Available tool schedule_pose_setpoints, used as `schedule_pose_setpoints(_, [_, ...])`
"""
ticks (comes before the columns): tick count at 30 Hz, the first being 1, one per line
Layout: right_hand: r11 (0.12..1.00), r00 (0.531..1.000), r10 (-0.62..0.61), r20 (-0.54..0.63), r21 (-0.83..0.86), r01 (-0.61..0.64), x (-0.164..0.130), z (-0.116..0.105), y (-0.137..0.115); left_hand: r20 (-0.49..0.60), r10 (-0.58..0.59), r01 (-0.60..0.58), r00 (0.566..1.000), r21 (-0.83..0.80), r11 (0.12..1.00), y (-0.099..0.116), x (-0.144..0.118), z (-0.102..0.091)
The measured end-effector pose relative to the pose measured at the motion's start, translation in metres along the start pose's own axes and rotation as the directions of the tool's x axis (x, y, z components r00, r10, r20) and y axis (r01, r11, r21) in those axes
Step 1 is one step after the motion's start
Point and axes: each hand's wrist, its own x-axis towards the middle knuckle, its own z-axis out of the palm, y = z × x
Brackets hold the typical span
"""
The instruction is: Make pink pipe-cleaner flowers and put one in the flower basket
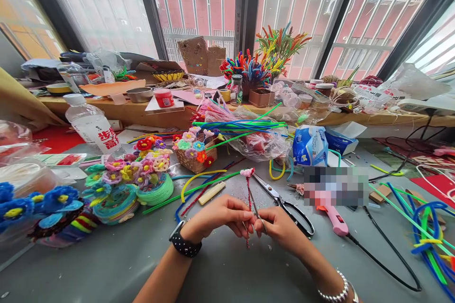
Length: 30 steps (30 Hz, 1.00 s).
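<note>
My left hand (227, 215), with a dark dotted watch band at the wrist, pinches a dark red pipe cleaner (248, 194). The pipe cleaner stands nearly upright, with a pink and white fuzzy tip (246, 172) on top and its lower end below my fingers. Close beside it, my right hand (280, 229) is closed around small metal scissors (255, 208). Their blades point up and lie right by the red stem; whether they touch it I cannot tell. Large black-handled scissors (284, 201) lie on the table just beyond my right hand.
On the right rests a pink glue gun (334, 218) with a black cord, near several loose pipe cleaners (426, 227). Fuzzy flowers in a woven basket (194, 161) and coiled pots (155, 191) stand left. A water bottle (92, 125) and tissue pack (310, 146) stand farther back.
</note>
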Motion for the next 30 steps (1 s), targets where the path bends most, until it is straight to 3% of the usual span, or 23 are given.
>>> schedule_pose_setpoints(10, [0.988,0.995,-0.087,0.048,0.134,0.079,0.0018,0.0055,0.0008,0.03,0.018,-0.018,0.999,-0.002,1.0,-0.0017,0.0001,-0.0004])
schedule_pose_setpoints(17, [0.995,1.0,-0.023,0.011,0.101,0.021,0.0003,0.0069,0.0056,0.032,0.013,-0.013,0.999,0.004,1.0,-0.001,0.0003,0.0005])
schedule_pose_setpoints(23, [0.983,0.993,-0.09,0.07,0.169,0.077,0.0017,0.007,0.0047,0.057,0.012,-0.013,0.998,0.016,1.0,-0.0011,-0.0002,0.0])
schedule_pose_setpoints(30, [0.992,1.0,0.03,-0.004,0.122,-0.029,0.0011,0.0072,0.0073,0.041,0.003,-0.004,0.999,0.03,1.0,-0.0012,0.0008,-0.0012])
